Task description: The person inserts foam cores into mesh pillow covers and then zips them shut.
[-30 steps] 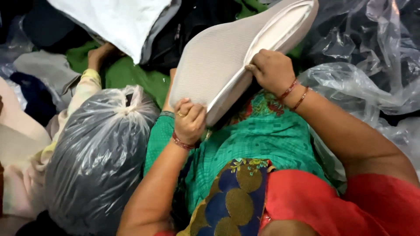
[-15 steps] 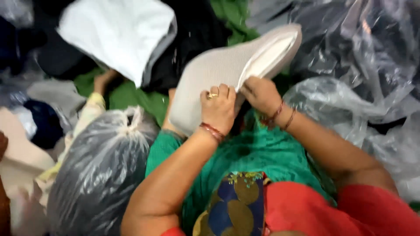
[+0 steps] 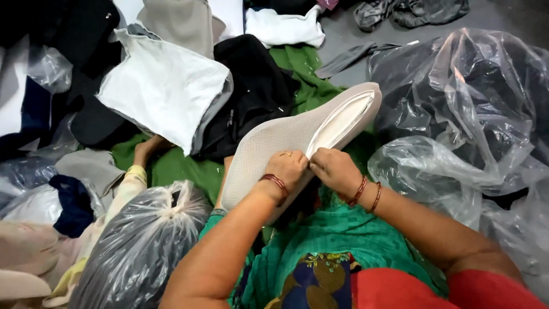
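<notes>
At the centre of the frame, a pale grey mesh pad (image 3: 274,143) slants from the lap up toward the upper right, its far end showing a white inner layer (image 3: 343,123) where the edge gapes. It looks light and soft, a flexible textile piece with some foam-like body: it holds its flat shape but would likely bend easily. The mesh surface should give good friction, so slipping seems unlikely. The best hold appears to be along the long lower edge, near the seam where the two layers meet, pinching rather than squeezing.

The left hand (image 3: 284,170) lies on the mesh face near that edge, fingers curled closed over it, a ring visible on one finger and a red bangle at the wrist. The right hand (image 3: 334,170) sits just beside it, touching, with fingertips pinched shut on the edge of the pad where the white layer begins. Both hands grip the pad; neither is spread open.

At lower left lies a tied grey plastic bag (image 3: 143,246). Clear plastic bags (image 3: 457,114) fill the right side. A white cloth (image 3: 163,86) and a black garment (image 3: 251,86) lie in the upper left over green fabric (image 3: 171,166).
</notes>
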